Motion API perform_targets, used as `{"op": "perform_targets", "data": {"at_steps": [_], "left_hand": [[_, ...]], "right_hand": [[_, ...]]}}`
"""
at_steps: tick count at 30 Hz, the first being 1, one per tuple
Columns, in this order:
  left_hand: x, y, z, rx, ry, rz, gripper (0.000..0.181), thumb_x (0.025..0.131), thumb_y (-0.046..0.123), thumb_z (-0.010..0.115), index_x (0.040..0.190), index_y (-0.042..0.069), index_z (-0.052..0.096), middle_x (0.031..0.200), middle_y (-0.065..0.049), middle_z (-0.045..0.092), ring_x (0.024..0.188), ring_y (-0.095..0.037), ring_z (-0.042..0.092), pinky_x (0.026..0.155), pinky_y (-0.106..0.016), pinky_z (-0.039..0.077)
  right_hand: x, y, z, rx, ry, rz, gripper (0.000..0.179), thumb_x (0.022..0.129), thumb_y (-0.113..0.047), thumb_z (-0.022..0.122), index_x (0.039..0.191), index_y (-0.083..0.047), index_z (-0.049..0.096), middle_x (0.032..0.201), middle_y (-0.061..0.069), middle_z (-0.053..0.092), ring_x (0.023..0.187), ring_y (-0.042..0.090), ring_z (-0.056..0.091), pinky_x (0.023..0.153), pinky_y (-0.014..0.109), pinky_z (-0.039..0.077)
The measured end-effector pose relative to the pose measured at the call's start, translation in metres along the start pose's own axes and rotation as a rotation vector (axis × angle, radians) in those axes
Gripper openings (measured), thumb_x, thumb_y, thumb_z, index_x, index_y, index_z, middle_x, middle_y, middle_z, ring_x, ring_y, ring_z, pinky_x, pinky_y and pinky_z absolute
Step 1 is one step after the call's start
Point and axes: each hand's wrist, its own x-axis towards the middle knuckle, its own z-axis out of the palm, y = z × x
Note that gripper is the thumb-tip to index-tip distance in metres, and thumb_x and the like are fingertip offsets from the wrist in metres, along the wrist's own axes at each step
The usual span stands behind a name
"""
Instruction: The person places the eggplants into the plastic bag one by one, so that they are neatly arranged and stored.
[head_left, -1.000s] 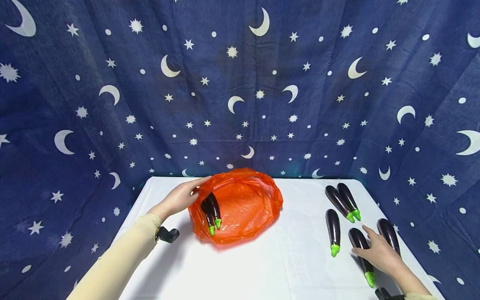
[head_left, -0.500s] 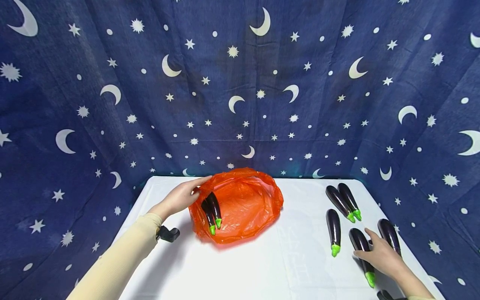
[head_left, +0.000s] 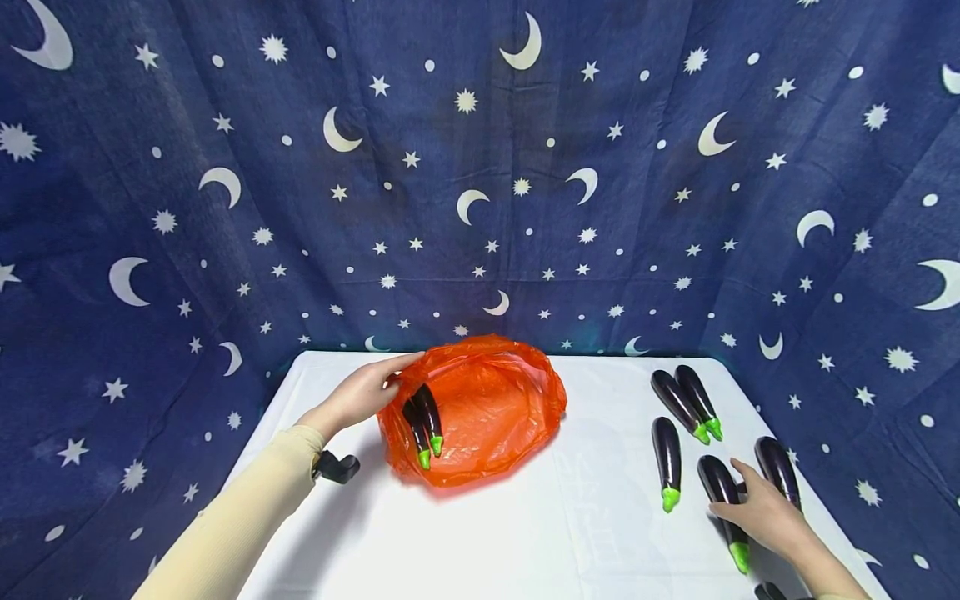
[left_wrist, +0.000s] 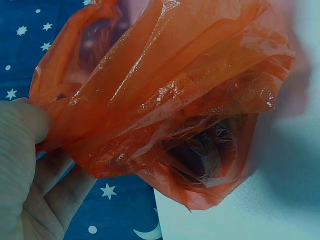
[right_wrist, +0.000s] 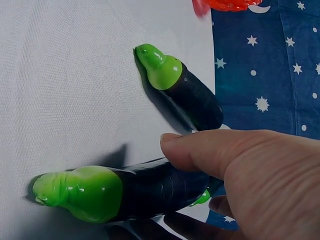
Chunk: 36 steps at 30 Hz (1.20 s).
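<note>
In the head view, my left hand (head_left: 358, 392) pinches the left rim of an orange-red plastic bag (head_left: 495, 425), whose mouth gapes toward me. Two dark eggplants (head_left: 429, 417) with green stem ends lie inside at the left; in the left wrist view the bag film (left_wrist: 165, 100) partly veils a dark shape. At the right, my right hand (head_left: 767, 510) holds an eggplant (head_left: 722, 483) lying on the table. The right wrist view has my thumb (right_wrist: 200, 150) over the upper side of that eggplant (right_wrist: 155, 187), with fingers along its lower side, partly in shadow.
On the right of the white table (head_left: 517, 550) several more eggplants lie: a single one (head_left: 667, 458) left of my hand, a pair (head_left: 678, 404) farther back, and one (head_left: 777, 467) to the right, partly behind my hand. A blue curtain with moons (head_left: 480, 167) encloses the table's back and sides.
My right hand has shifted slightly right and toward me, its thumb farther over the eggplant. My left hand, the bag and the eggplants stay where they were.
</note>
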Motion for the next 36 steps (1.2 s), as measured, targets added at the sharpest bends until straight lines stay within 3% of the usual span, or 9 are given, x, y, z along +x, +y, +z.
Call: {"op": "perform_targets", "data": {"at_steps": [7, 20, 36], "left_hand": [[-0.0001, 0.0002, -0.0003, -0.024, -0.017, -0.014, 0.066, 0.091, -0.006, 0.056, 0.152, 0.02, 0.053, 0.143, -0.003, 0.061, 0.116, -0.021, 0.064, 0.1, -0.044, 0.051], [0.0025, -0.0018, 0.0014, -0.017, -0.005, -0.001, 0.067, 0.09, -0.007, 0.056, 0.151, 0.02, 0.054, 0.144, -0.002, 0.06, 0.122, -0.023, 0.062, 0.104, -0.044, 0.049], [0.0009, -0.0031, 0.0015, -0.025, -0.005, 0.001, 0.067, 0.091, -0.008, 0.056, 0.152, 0.02, 0.053, 0.144, -0.002, 0.06, 0.12, -0.022, 0.063, 0.103, -0.044, 0.05]], "right_hand": [[-0.0017, -0.0002, -0.0011, 0.003, 0.001, -0.005, 0.106, 0.085, -0.045, 0.077, 0.146, 0.023, 0.023, 0.132, 0.051, 0.04, 0.118, 0.066, 0.046, 0.089, 0.074, 0.043], [-0.0021, 0.0009, -0.0017, 0.021, 0.006, -0.035, 0.097, 0.084, -0.038, 0.079, 0.144, 0.02, 0.03, 0.117, 0.045, 0.055, 0.108, 0.06, 0.057, 0.084, 0.069, 0.048], [-0.0015, -0.0002, -0.002, 0.024, 0.008, -0.045, 0.09, 0.086, -0.034, 0.078, 0.146, 0.015, 0.032, 0.118, 0.043, 0.057, 0.106, 0.058, 0.059, 0.08, 0.066, 0.051]]}}
